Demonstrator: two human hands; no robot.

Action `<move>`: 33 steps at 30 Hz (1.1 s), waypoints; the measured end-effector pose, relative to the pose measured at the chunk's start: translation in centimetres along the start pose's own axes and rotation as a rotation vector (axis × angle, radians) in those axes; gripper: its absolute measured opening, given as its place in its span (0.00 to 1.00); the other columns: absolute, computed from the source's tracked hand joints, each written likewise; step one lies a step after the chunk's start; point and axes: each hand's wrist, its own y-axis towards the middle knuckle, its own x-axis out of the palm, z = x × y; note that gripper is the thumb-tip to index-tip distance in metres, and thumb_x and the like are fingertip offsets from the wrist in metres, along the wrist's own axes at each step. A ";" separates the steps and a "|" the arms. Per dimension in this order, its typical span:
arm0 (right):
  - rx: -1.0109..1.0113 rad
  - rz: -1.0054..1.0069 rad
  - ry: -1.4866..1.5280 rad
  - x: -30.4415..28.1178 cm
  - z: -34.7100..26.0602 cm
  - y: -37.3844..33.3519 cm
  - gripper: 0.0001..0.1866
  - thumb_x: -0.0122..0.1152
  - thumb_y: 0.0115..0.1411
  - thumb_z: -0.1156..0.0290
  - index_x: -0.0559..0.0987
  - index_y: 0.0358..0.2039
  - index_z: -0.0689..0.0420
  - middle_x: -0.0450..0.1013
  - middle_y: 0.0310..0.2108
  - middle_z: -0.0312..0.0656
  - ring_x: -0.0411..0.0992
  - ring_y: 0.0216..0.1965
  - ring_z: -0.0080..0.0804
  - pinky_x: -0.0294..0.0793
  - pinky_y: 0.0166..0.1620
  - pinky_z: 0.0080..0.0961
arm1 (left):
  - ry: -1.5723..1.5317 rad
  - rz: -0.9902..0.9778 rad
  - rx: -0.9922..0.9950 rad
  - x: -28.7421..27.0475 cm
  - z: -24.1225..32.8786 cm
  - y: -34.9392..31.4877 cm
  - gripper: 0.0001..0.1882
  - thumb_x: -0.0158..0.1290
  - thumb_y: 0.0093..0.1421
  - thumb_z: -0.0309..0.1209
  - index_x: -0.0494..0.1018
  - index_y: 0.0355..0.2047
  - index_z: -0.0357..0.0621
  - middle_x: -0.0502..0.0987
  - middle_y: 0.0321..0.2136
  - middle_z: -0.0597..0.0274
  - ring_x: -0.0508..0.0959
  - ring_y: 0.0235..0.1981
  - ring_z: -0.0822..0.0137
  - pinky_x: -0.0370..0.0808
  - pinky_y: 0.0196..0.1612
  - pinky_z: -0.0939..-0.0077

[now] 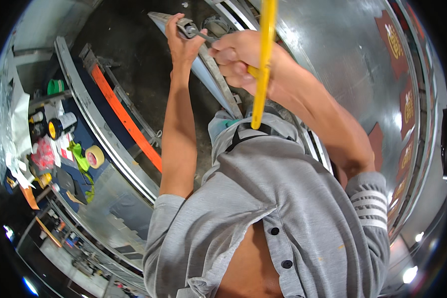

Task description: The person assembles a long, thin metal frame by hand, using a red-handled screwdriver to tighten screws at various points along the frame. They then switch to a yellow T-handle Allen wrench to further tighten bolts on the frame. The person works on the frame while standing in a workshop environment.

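Observation:
A long silver metal bar (209, 82) slants from the upper left down to my waist. Near its far end, my left hand (180, 47) closes around a small metal bracket (187, 29) with a hollow end. My right hand (241, 57) is a fist just right of it, gripping a slim grey metal tool (207, 37) that looks like a wrench. The tool's tip meets the bracket by my left fingers. A long yellow bar (264, 54) crosses close in front of my right hand; a short yellow stub from it reaches the fingers. Whether I grip that stub is unclear.
To the right stretches a shiny metal table (328, 39) with dark red printed pieces (406, 107) along it. On the left, a bench holds a tape roll (94, 156), black bottles (61, 125) and a green roll (55, 87). An orange bar (124, 116) lies beside metal rails.

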 end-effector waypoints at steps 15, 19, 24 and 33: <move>-0.062 -0.016 -0.023 -2.1 4.4 0.4 0.09 0.49 0.66 0.68 0.70 0.30 0.58 0.57 0.13 0.27 0.53 0.08 0.20 0.49 0.12 0.21 | -0.008 -0.012 -0.030 0.0 0.1 -1.0 0.41 0.71 0.39 0.27 0.67 0.56 0.42 0.68 0.55 0.51 0.68 0.59 0.51 0.65 0.63 0.60; 0.023 -0.019 0.102 -1.6 1.9 0.6 0.08 0.48 0.68 0.69 0.70 0.33 0.58 0.56 0.12 0.27 0.53 0.08 0.18 0.49 0.13 0.20 | -0.040 -0.007 -0.094 0.4 0.2 0.4 0.39 0.70 0.42 0.27 0.66 0.56 0.41 0.67 0.57 0.48 0.68 0.59 0.48 0.66 0.63 0.60; -0.084 0.007 -0.003 -3.0 4.2 0.8 0.10 0.51 0.68 0.68 0.72 0.31 0.59 0.58 0.13 0.27 0.52 0.07 0.17 0.49 0.13 0.20 | -0.059 -0.046 -0.047 0.5 -0.2 0.3 0.38 0.70 0.42 0.27 0.67 0.55 0.43 0.67 0.57 0.51 0.67 0.61 0.50 0.65 0.63 0.60; 0.045 0.054 0.115 -1.2 0.6 -0.4 0.08 0.50 0.67 0.69 0.72 0.34 0.60 0.58 0.14 0.26 0.53 0.10 0.16 0.51 0.14 0.18 | 0.006 -0.063 -0.029 0.5 0.3 0.3 0.38 0.70 0.41 0.27 0.67 0.54 0.43 0.67 0.57 0.52 0.67 0.60 0.50 0.66 0.63 0.59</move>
